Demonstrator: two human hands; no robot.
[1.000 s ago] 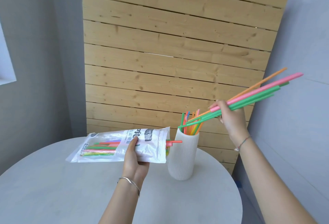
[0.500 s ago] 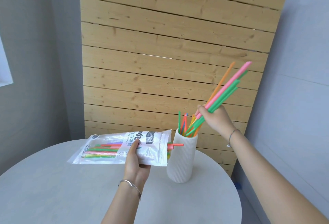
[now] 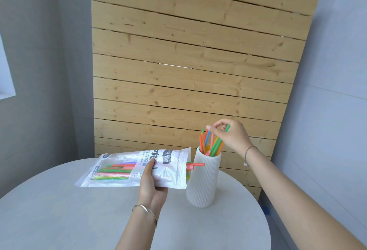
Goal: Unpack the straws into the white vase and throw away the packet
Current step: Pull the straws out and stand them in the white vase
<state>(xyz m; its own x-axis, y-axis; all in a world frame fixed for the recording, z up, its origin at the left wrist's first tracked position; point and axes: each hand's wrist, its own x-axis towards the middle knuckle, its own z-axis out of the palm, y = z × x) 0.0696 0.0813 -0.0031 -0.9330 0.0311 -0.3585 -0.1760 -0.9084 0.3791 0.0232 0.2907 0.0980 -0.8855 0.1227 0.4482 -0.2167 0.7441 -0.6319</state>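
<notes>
A ribbed white vase [image 3: 202, 182] stands on the round table and holds several coloured straws [image 3: 208, 142] upright. My right hand [image 3: 230, 137] hovers just above the vase mouth, fingertips pinched around the top of a green straw that leans in the vase. My left hand [image 3: 152, 187] grips the clear plastic packet [image 3: 119, 168] and holds it level above the table, left of the vase. More straws lie inside the packet, and a red one [image 3: 195, 164] pokes out of its open end toward the vase.
The pale grey round table [image 3: 59, 210] curves away at the right, with its edge close behind the vase. A tall wooden slat panel [image 3: 188, 61] stands behind the table. Grey walls close in on both sides.
My right hand has tipped its bundle of straws upright and lowered them into the vase; it now holds only the top of a green one. The packet has stayed in my left hand.
</notes>
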